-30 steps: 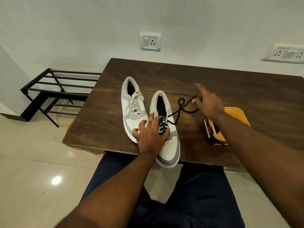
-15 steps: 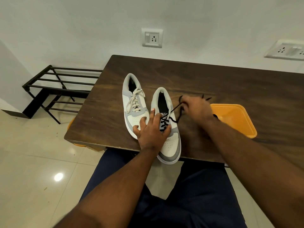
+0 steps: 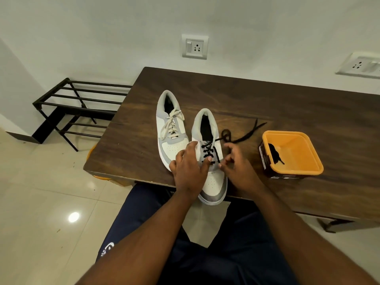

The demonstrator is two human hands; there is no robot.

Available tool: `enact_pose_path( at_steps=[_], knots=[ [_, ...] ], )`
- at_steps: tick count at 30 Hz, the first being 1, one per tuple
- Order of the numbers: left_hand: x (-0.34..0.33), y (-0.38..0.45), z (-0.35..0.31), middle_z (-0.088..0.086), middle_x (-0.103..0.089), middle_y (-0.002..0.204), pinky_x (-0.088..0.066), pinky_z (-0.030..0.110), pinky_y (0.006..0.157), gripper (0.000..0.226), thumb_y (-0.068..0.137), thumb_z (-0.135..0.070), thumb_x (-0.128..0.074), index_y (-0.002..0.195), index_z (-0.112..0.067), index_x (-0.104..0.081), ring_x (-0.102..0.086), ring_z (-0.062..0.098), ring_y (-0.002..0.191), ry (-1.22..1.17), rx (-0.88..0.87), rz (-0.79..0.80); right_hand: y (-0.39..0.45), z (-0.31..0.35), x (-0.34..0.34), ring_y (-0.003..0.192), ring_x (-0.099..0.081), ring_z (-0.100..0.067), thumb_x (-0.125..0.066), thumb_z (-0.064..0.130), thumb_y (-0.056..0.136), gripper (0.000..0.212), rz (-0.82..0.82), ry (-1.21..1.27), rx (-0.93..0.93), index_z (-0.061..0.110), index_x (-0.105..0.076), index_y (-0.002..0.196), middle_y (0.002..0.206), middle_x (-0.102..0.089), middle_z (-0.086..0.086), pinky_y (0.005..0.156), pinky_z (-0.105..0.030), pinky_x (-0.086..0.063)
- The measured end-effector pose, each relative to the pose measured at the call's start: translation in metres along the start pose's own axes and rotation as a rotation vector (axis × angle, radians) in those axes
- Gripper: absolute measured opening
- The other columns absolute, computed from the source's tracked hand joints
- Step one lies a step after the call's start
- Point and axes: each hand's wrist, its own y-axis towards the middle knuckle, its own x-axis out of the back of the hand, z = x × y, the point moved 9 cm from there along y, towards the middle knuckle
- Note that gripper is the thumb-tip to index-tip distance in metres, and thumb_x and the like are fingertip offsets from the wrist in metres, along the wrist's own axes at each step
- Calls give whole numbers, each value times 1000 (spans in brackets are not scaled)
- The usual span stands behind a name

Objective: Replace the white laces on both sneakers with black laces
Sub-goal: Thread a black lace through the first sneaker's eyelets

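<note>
Two grey-and-white sneakers stand side by side on the dark wooden table [image 3: 267,103]. The left sneaker [image 3: 167,128] carries a white lace [image 3: 171,124]. The right sneaker [image 3: 209,157] has a black lace [image 3: 209,153] threaded through its lower eyelets, with the loose ends [image 3: 244,134] trailing right across the table. My left hand [image 3: 190,169] presses down on the right sneaker's left side and tongue. My right hand [image 3: 236,163] sits at the shoe's right side, fingers pinched at the black lace.
An orange tub [image 3: 292,155] stands right of the shoes with another black lace [image 3: 275,154] inside. A black metal rack [image 3: 78,108] stands on the floor to the left. The right sneaker's toe overhangs the table's front edge above my lap.
My right hand has come back from the far right to the sneaker's side, leaving the lace ends lying on the table. My left hand has stayed on the shoe.
</note>
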Motion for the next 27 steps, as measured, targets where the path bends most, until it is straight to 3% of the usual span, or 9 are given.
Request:
enact_pose_path(
  at_steps=[4, 7, 10, 12, 15, 18, 20, 22, 27],
  knots=[
    [14, -11, -1, -4, -63, 103, -44, 40, 84, 14, 91, -29, -58, 101, -20, -63, -54, 18, 98, -111, -65, -151, -29, 19, -21, 69, -62, -12, -54, 9, 96, 25, 79, 246, 1, 27, -51, 112, 81, -65, -4, 68, -30, -53],
    [15, -13, 7, -3, -65, 93, -52, 41, 79, 9, 94, -17, -59, 94, -14, -68, -59, 15, 88, -318, 7, -119, -31, 19, -11, 64, -57, -7, -57, 14, 95, 17, -124, 244, -59, 26, -58, 108, 79, -60, 1, 59, -24, -48],
    [11, -13, 4, -2, -67, 93, -52, 33, 82, 10, 93, -13, -61, 96, -12, -71, -61, 12, 89, -338, 32, -36, -23, 5, 6, 87, -56, -12, -64, 31, 91, 28, -269, -23, -174, 23, -60, 118, 96, -54, 5, 68, -24, -43],
    [8, -14, 4, -3, -67, 95, -50, 26, 84, 12, 93, -11, -61, 97, -12, -72, -61, 11, 92, -325, 32, 12, -18, 2, -1, 102, -50, -19, -63, 42, 90, 26, -173, -337, -180, 22, -63, 107, 109, -50, 2, 78, -29, -41],
    [7, -13, 8, 1, -69, 100, -45, 10, 81, 15, 92, -8, -62, 101, -12, -73, -60, 8, 92, -322, 50, 45, -17, 7, -17, 101, -49, -20, -54, 44, 94, 25, -40, -568, -173, 21, -66, 91, 108, -53, 0, 83, -34, -42],
    [5, -15, 16, 4, -72, 99, -53, 26, 88, 13, 93, -9, -62, 100, -10, -73, -65, 12, 91, -466, 134, 56, -26, 26, -23, 82, -55, -18, -55, 38, 96, 34, 99, -76, -240, 9, -69, 84, 95, -63, -8, 64, -28, -41],
    [2, -18, 20, 11, -73, 93, -56, 42, 89, 17, 97, -15, -58, 101, -6, -72, -68, 18, 85, -714, 219, 112, -42, 47, -34, 71, -54, -17, -50, 33, 99, 32, 259, 508, -331, 7, -69, 97, 96, -68, -8, 59, -26, -39],
    [-5, -22, 13, 16, -71, 86, -52, 48, 82, 32, 103, -28, -49, 106, -5, -71, -65, 22, 77, -974, 249, 235, -47, 72, -35, 61, -53, -15, -45, 24, 101, 29, 320, 875, -289, 6, -64, 113, 101, -69, -11, 55, -27, -39],
    [-22, -33, -13, 4, -71, 86, -42, 35, 83, 57, 103, -53, -24, 106, -18, -69, -64, 17, 87, -1018, 245, 576, -31, 85, -21, 36, -35, -5, -42, 13, 102, 23, 171, 903, -241, 5, -61, 112, 101, -73, -11, 36, -17, -27]
  ],
)
